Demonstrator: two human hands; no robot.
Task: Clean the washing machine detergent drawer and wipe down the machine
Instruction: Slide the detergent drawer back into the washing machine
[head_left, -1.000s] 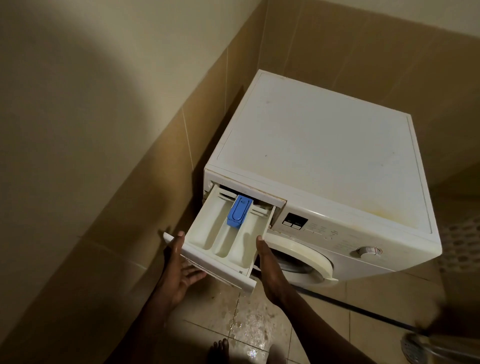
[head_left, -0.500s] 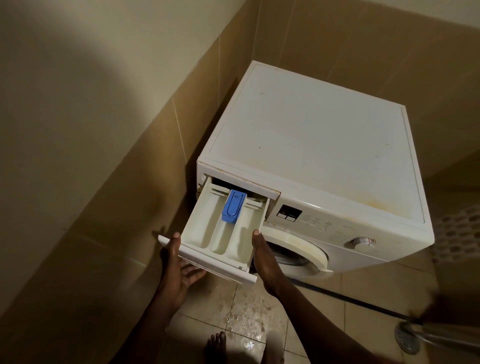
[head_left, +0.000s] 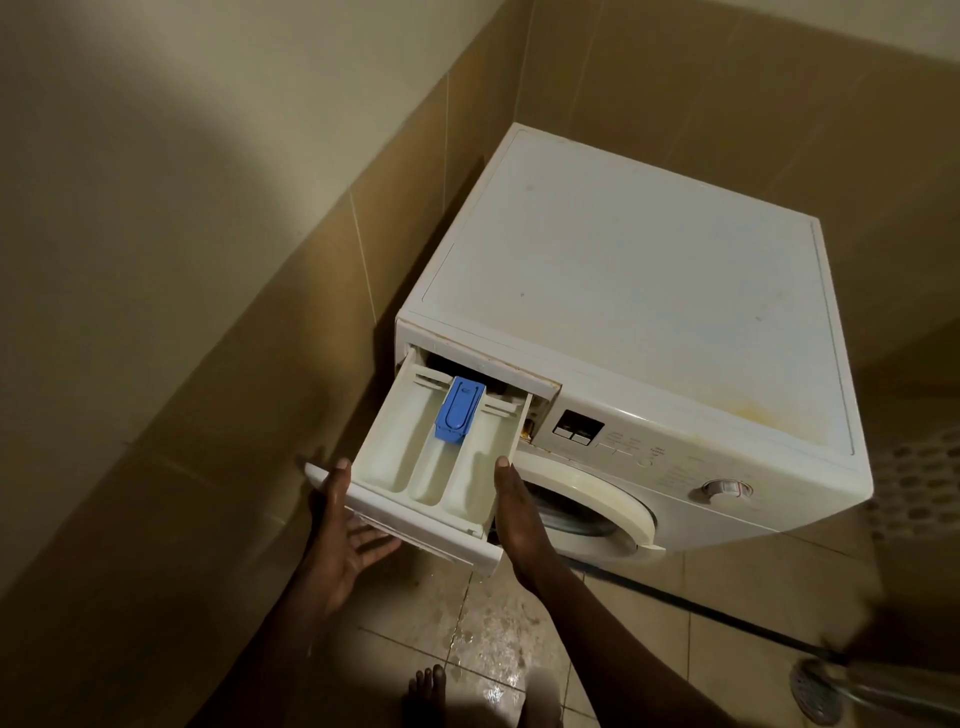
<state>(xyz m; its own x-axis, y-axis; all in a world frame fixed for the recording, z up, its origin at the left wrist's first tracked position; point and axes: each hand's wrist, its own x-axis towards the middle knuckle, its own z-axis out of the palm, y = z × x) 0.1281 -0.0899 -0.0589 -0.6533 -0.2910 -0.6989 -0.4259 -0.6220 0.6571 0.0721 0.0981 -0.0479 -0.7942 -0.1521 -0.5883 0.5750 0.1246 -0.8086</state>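
A white front-loading washing machine (head_left: 649, 291) stands in a tiled corner. Its white detergent drawer (head_left: 410, 473) is pulled far out at the upper left of the front, with a blue siphon cap (head_left: 459, 409) in the middle compartment. My left hand (head_left: 343, 535) holds the drawer's left front corner, thumb on top and fingers underneath. My right hand (head_left: 511, 512) grips the drawer's right side, thumb along its wall. The fingers of the right hand are hidden under the drawer.
Beige tiled walls (head_left: 260, 364) close in on the left and behind the machine. The floor tiles (head_left: 467, 639) below the drawer look wet. A dark hose (head_left: 727, 618) runs along the floor to a round drain (head_left: 815, 691) at the lower right. My bare foot (head_left: 428, 696) shows at the bottom.
The drawer has slid a little further out of the machine with both hands on it. The camera view has shifted slightly.
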